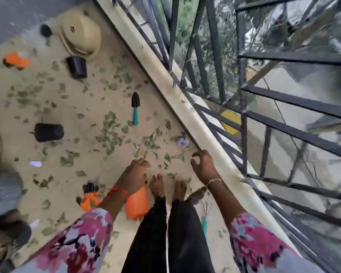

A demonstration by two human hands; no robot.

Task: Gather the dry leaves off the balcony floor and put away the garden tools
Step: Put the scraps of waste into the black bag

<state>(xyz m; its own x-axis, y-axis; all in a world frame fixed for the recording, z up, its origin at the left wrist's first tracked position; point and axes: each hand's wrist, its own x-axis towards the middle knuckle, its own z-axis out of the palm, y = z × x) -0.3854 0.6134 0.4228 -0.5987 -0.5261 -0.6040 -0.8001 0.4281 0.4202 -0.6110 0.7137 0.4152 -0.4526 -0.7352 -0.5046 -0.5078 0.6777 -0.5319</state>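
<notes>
At far left an orange glove (16,61) lies on the balcony floor (83,107), and nearer a black pot (49,132) is tipped on its side. Dry leaves (110,133) are scattered across the middle, with a teal-handled trowel (135,107) among them. Near the bare feet, the left hand (135,174) hangs loosely curled and empty above an orange container (137,203). The right hand (204,164), also slack and holding nothing, hovers by the ledge (185,107), with a small hand rake (204,219) on the floor below

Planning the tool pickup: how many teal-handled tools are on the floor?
2: a trowel mid-floor, a small rake beside the right foot. Others may be hidden.
</notes>
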